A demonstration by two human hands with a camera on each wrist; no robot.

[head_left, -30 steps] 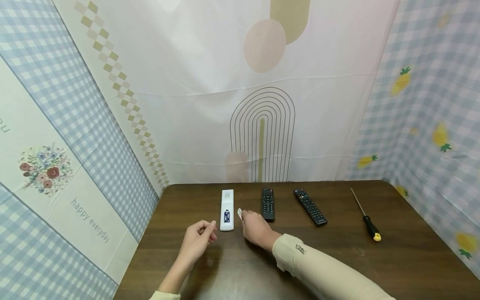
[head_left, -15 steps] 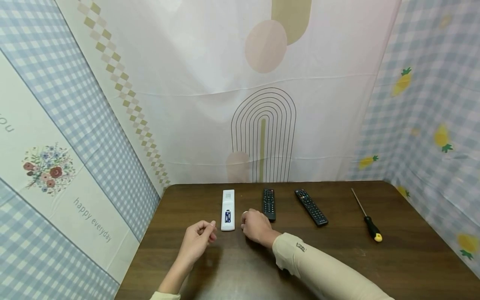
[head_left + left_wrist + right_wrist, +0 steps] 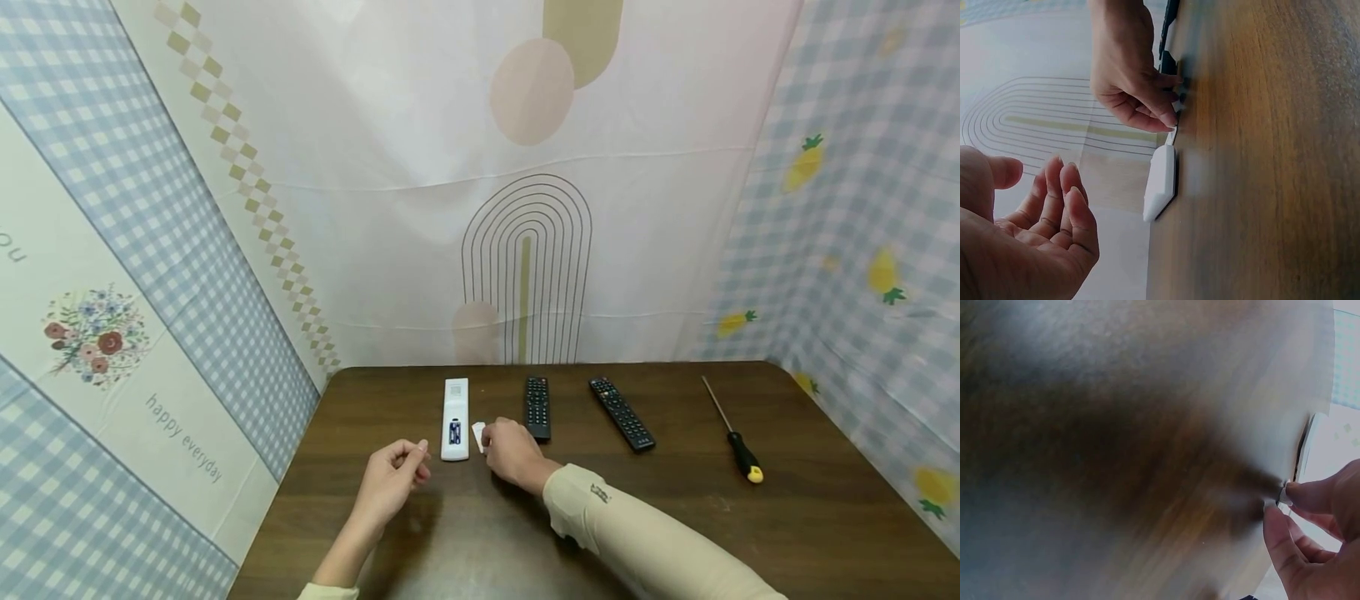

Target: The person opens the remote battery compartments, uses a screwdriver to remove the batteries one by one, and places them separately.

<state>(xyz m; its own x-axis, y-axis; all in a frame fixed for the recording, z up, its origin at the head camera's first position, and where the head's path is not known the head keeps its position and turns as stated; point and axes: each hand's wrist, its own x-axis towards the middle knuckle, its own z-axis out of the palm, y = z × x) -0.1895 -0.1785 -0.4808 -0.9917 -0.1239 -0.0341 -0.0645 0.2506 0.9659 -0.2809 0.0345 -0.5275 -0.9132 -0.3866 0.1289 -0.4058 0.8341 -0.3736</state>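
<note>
A white remote control (image 3: 455, 396) lies back side up on the table, its battery compartment uncovered and two blue batteries (image 3: 454, 432) in it. Just to its right, my right hand (image 3: 513, 450) pinches a small white battery cover (image 3: 478, 435) low over the tabletop. Thumb and finger meet at the cover in the right wrist view, where little of it shows. My left hand (image 3: 392, 477) hovers left of the remote with loosely curled fingers and holds nothing. The left wrist view shows its palm turned up, apart from the white remote (image 3: 1161, 178).
Behind my right hand lies a black remote (image 3: 537, 408), with another black remote (image 3: 622, 414) slanted further right. A screwdriver (image 3: 738, 446) with a black and yellow handle lies at the right of the brown table (image 3: 645, 521). Patterned cloths hang around the back and sides.
The battery cover was tilted up, then mostly hidden by my right hand, and now lies flatter and shows again left of the fingertips. My left hand has hardly moved.
</note>
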